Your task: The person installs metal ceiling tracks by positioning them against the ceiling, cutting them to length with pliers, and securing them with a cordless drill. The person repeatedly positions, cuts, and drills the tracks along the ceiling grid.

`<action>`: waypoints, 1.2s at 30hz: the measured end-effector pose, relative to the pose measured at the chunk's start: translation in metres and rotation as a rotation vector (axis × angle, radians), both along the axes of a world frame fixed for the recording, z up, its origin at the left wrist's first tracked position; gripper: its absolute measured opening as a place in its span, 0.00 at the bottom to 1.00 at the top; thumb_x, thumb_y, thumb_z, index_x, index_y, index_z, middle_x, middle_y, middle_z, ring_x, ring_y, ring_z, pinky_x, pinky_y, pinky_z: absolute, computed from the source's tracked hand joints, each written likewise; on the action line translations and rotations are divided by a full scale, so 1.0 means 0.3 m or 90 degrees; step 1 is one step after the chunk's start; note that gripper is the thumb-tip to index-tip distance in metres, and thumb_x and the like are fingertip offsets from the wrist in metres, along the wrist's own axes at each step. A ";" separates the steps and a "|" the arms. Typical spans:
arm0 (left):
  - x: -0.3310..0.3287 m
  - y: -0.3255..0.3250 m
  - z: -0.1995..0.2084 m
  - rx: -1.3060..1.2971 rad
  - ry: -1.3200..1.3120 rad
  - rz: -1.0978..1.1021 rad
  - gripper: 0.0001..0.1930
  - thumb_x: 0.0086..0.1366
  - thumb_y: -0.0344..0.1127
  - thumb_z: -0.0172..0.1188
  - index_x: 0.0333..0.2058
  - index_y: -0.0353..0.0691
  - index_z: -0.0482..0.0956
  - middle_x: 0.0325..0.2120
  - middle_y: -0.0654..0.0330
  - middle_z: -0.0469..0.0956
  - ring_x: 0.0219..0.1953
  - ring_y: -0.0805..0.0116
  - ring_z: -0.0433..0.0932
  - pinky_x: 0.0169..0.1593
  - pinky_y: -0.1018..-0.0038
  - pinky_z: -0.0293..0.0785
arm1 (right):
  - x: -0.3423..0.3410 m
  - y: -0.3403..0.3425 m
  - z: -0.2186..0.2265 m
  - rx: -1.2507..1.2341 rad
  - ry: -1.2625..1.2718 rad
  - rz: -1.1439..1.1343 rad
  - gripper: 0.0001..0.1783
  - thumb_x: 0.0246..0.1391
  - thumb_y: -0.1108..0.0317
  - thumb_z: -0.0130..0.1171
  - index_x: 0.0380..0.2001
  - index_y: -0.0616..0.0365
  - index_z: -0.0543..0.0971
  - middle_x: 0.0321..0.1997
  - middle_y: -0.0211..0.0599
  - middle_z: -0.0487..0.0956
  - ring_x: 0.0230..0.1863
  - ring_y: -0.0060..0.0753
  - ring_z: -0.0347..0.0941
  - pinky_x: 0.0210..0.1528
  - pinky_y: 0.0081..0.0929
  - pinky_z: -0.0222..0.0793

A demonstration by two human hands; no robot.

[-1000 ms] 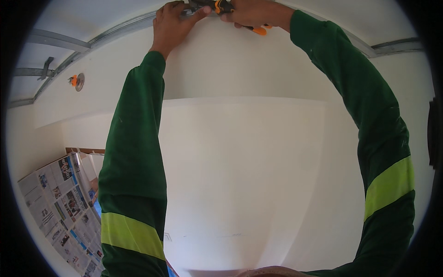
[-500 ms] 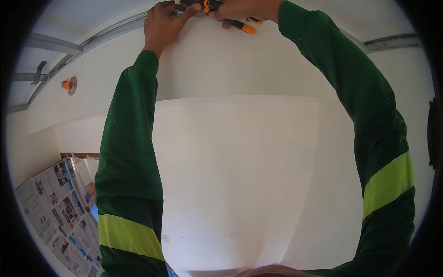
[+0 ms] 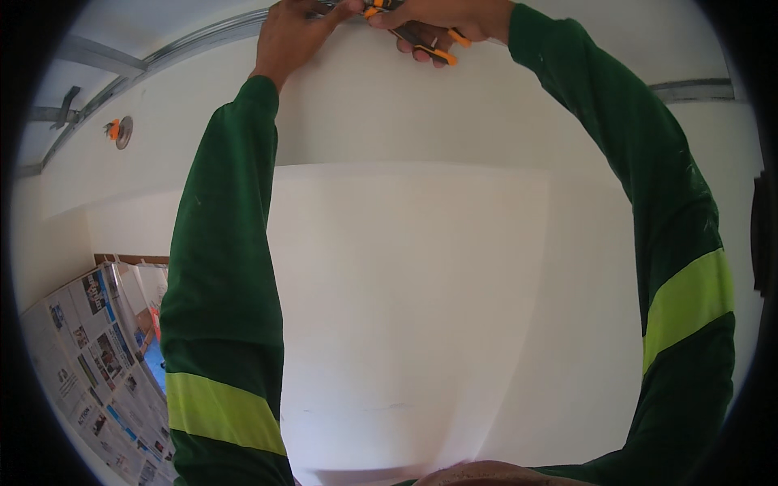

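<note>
At 12 o'clock we see the right hand (image 3: 450, 20) grasping the black-and-orange tool (image 3: 425, 47), its 2 handles spread, while the left hand (image 3: 293, 39) at 11 o'clock (we cannot tell its grip) probably steadies the metal channel (image 3: 219, 35).

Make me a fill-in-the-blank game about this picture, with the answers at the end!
1. The right hand holds a tool with black and ____ handles.
2. The left hand is near the picture's ____ edge.
3. Both sleeves are dark ____, each with a lime band.
4. The newspaper sheets are on the picture's ____ side.

Missing words: orange; top; green; left.
</note>
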State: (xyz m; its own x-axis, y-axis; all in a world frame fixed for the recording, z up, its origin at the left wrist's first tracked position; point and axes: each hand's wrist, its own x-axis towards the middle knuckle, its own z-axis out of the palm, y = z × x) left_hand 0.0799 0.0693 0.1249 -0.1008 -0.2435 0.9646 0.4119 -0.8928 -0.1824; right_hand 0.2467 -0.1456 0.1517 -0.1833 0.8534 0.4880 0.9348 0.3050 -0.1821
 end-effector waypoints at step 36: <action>-0.001 0.024 0.055 -0.053 0.052 0.030 0.49 0.60 0.85 0.53 0.64 0.49 0.82 0.70 0.49 0.69 0.76 0.45 0.56 0.74 0.48 0.55 | 0.084 0.133 -0.073 0.615 -0.304 -0.090 0.27 0.66 0.52 0.63 0.45 0.73 0.79 0.40 0.66 0.83 0.39 0.64 0.82 0.47 0.47 0.79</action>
State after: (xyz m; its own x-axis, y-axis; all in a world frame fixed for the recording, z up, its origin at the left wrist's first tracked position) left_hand 0.0795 0.0766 0.1415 -0.0106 -0.1654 0.9862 0.4406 -0.8861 -0.1439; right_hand 0.2721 -0.1058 0.1297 -0.4623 0.1757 0.8691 0.8836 0.0092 0.4682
